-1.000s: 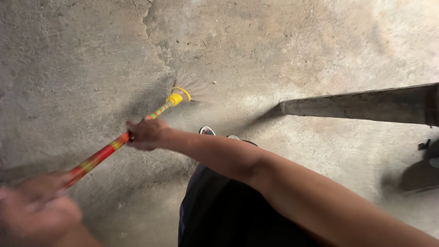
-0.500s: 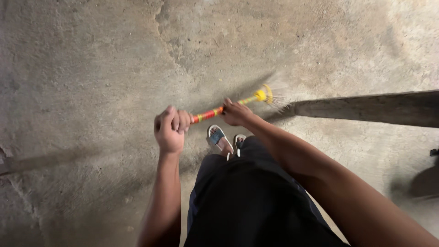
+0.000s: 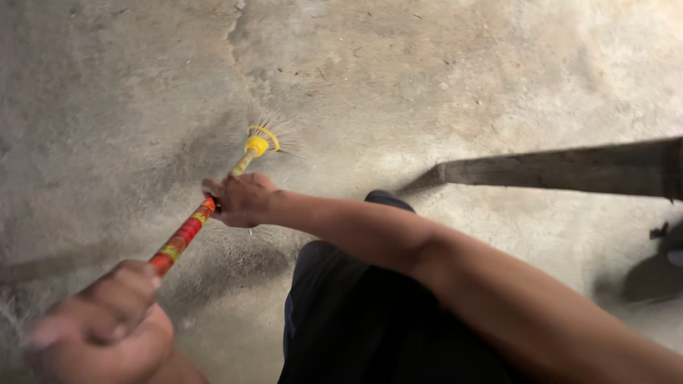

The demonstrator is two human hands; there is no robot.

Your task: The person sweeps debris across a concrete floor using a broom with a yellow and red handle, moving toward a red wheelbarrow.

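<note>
Gripped one broom [image 3: 213, 203] with both hands: right hand [image 3: 242, 199] clenched mid-handle, left hand [image 3: 107, 327] clenched round the upper end, nearest the camera. Swept best with bristles [image 3: 274, 131] kept flat to the concrete floor [image 3: 462, 85] beyond the right hand, in short, low strokes. Counted one broom, two hands, one long beam [image 3: 569, 167] off to the right.

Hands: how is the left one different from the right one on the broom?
The left hand grips the top end of the broom handle, close and blurry; the right hand grips lower, nearer the yellow collar, and looks sharper. The right arm crosses over the body. Both are closed around the handle.
</note>
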